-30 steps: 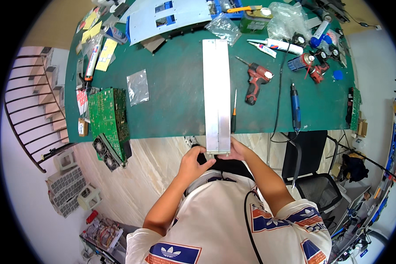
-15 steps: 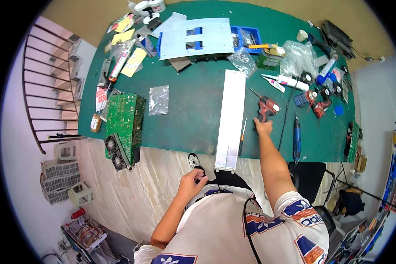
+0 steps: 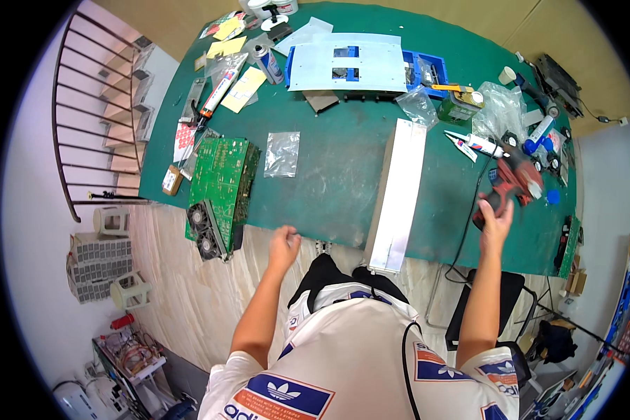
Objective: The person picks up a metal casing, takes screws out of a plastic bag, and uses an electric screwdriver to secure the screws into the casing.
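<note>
A red and black cordless drill [image 3: 516,180] is raised over the right part of the table, my right hand [image 3: 495,218] wrapped round its grip. It is slightly smeared by motion. My left hand [image 3: 284,248] hovers at the table's front edge with fingers curled in, and nothing shows in them. Between my hands a long silver metal box [image 3: 400,199] lies lengthwise, its near end overhanging the edge. Left of my left hand sits a green circuit board assembly [image 3: 220,171] with two black fans [image 3: 206,229] at its near end.
On the green table [image 3: 322,203] lie a clear plastic bag [image 3: 281,154], a white perforated panel [image 3: 371,59] over blue bins [image 3: 427,64], a green can [image 3: 460,108], white tubes [image 3: 481,144] and a spray can [image 3: 267,64]. A black chair [image 3: 493,301] stands at the near right.
My right hand has lifted the drill off the table and carried it to the right. My left hand has come forward from my lap to the table's edge. The view has shifted somewhat.
</note>
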### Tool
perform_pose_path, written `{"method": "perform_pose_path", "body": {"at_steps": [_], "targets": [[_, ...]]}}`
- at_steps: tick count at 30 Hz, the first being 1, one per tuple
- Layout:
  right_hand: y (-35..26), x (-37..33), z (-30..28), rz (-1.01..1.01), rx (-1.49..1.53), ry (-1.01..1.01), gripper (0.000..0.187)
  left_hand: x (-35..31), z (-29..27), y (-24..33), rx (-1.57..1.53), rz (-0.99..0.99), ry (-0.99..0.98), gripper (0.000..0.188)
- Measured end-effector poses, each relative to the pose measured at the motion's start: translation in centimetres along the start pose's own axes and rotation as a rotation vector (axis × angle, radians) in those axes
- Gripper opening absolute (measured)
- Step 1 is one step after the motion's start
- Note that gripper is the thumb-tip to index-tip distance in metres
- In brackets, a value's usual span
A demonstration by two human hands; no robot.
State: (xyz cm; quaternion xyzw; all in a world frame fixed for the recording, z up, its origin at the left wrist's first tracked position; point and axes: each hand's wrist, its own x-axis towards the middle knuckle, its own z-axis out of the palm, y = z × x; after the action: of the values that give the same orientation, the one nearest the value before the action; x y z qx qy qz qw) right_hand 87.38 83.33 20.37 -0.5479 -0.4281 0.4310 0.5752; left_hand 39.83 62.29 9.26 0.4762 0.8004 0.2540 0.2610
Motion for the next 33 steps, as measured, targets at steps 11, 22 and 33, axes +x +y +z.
{"method": "perform_pose_path", "body": {"at_steps": [11,22,33], "targets": [[-9.4,-12.7,0.2,0.056,0.132,0.072,0.055,18.4,-2.0,-5.8,0.809,0.296,-0.324,0.043],[-11.3,-21.9,1.3,0.279,-0.322,-0.09,0.047,20.5,-2.4,-6.1,0.592,0.664,-0.192,0.032],[-12.9,-22.5,3.6,0.308,-0.775,-0.522,0.044,10.2,-3.4,2.0,0.038,0.616,-0.022,0.016]]}}
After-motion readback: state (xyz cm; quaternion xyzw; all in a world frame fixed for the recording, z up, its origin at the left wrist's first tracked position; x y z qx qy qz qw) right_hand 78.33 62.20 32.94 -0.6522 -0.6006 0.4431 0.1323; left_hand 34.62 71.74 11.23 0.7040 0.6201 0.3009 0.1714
